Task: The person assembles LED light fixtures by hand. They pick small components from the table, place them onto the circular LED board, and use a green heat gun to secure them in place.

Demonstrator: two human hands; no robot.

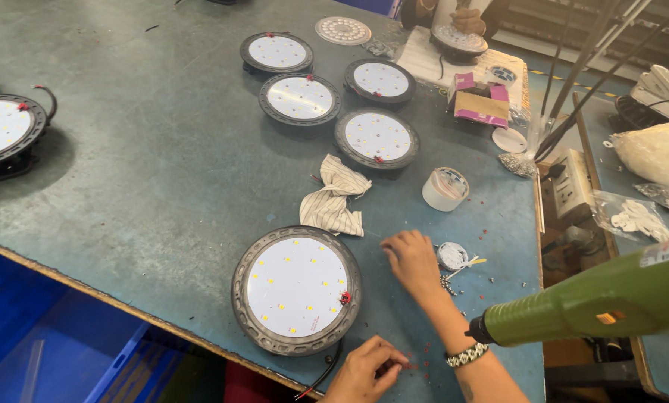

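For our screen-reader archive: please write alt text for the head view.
Two bare hands, left hand and right hand, work beside a round dark-rimmed lamp with a white LED panel on a grey-blue worktable; a green power tool hangs nearby.

1. The left hand (364, 369) is lying at the bottom centre of the frame, knuckles up, with its fingers (392, 361) curling inward and pinching together toward the right.
2. The right hand (411, 261) is sitting just above it, right of centre, palm down, fingers bending toward the upper left.
3. The right forearm is running down to the lower right edge, a beaded band circling the wrist.
4. The two hands are lying near each other, not touching.
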